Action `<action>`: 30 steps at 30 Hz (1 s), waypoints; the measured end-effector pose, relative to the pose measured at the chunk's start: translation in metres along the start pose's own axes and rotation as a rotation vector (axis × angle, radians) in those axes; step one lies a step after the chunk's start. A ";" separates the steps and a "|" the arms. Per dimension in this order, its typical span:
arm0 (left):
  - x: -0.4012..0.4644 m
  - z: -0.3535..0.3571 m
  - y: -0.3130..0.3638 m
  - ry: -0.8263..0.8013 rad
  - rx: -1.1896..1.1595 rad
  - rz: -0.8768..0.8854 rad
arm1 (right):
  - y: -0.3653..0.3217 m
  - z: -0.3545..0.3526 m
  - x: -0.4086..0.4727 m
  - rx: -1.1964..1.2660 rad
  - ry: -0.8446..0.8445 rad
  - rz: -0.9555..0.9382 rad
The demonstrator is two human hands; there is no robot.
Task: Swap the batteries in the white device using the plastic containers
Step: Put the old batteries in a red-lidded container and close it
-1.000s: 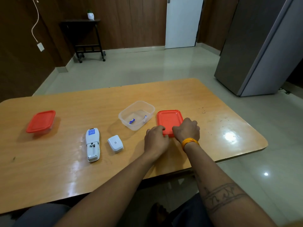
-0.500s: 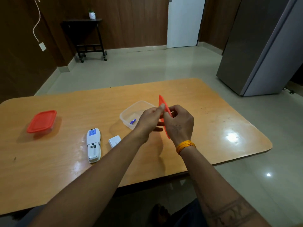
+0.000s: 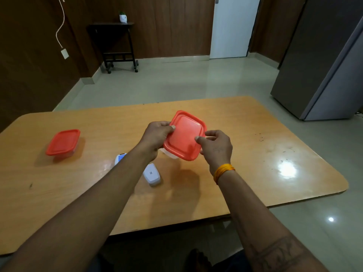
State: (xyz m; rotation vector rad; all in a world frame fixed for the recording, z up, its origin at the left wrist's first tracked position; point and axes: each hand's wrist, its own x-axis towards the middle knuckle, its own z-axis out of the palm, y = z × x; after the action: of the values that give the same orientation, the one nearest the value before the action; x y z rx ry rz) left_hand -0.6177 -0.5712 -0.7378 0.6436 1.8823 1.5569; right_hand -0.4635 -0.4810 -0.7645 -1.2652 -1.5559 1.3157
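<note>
A red lid is held above the table, tilted with its top towards me. My left hand grips its left edge and my right hand pinches its right edge. Under the lid only a corner of the clear plastic container shows; its contents are hidden. The white device lies on the table, mostly covered by my left forearm. Its white battery cover lies beside it, near my left wrist. A second container with a red lid stands closed at the far left.
The wooden table has rounded corners and a glare patch at its right. A grey cabinet stands on the floor to the right, and a dark side table stands by the back wall.
Both hands picked the red lid up off the table, turned it on edge, then brought it flat over the clear container. The camera view moved slightly.
</note>
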 end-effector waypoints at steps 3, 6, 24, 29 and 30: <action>0.020 -0.015 -0.005 0.027 0.052 0.058 | -0.002 0.009 0.007 0.379 -0.181 0.288; 0.036 -0.022 -0.010 0.030 0.099 0.068 | 0.000 0.017 0.015 0.449 -0.213 0.321; 0.029 -0.014 -0.052 0.236 0.729 0.182 | 0.026 0.021 0.039 0.162 -0.088 0.286; 0.016 -0.006 -0.055 0.311 0.668 0.199 | 0.030 0.011 0.035 0.017 -0.070 0.158; 0.015 -0.004 -0.055 0.328 0.668 0.202 | 0.030 0.010 0.035 -0.012 -0.083 0.127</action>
State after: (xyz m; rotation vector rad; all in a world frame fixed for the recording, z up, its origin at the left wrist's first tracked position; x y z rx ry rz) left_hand -0.6311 -0.5741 -0.7935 0.9239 2.6935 1.1765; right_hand -0.4753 -0.4505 -0.7981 -1.3504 -1.5641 1.4576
